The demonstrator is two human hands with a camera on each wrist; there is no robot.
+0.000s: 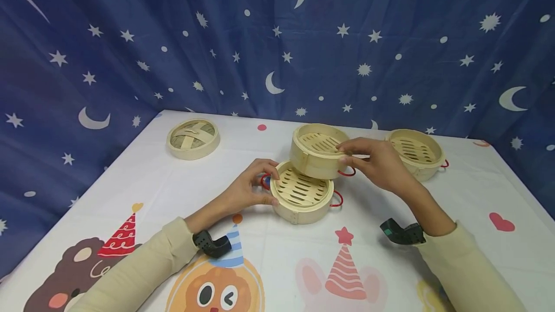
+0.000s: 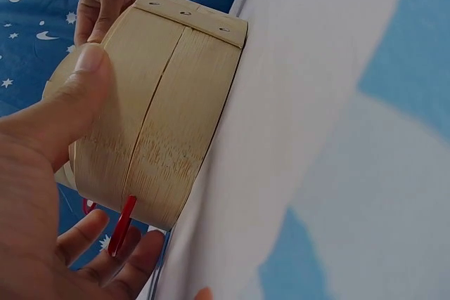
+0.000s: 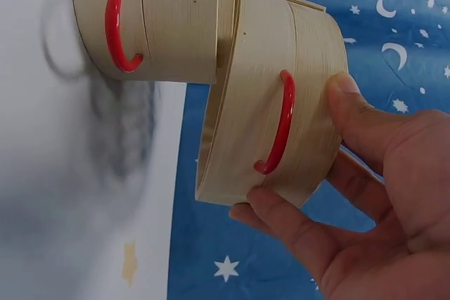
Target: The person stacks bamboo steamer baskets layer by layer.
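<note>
A bamboo steamer basket (image 1: 299, 216) with red side handles sits mid-table, its slatted floor facing up. My left hand (image 1: 249, 189) holds its left side, thumb on the wall and fingers around the red handle (image 2: 121, 226). Slightly behind and higher, a second steamer basket (image 1: 318, 166) is in my right hand (image 1: 381, 165), which grips its right side near the rim. In the right wrist view this upper basket (image 3: 271, 96) hangs tilted, its lower edge overlapping the lower basket (image 3: 179, 19). The thumb lies along its rim and the fingers are below its red handle (image 3: 285, 124).
A third steamer basket (image 1: 422, 172) stands at the back right, behind my right hand. At the back left lies a woven bamboo lid (image 1: 195, 154). A white cartoon-print cloth (image 1: 277, 264) covers the table, and a blue star-and-moon curtain (image 1: 243, 23) hangs behind it.
</note>
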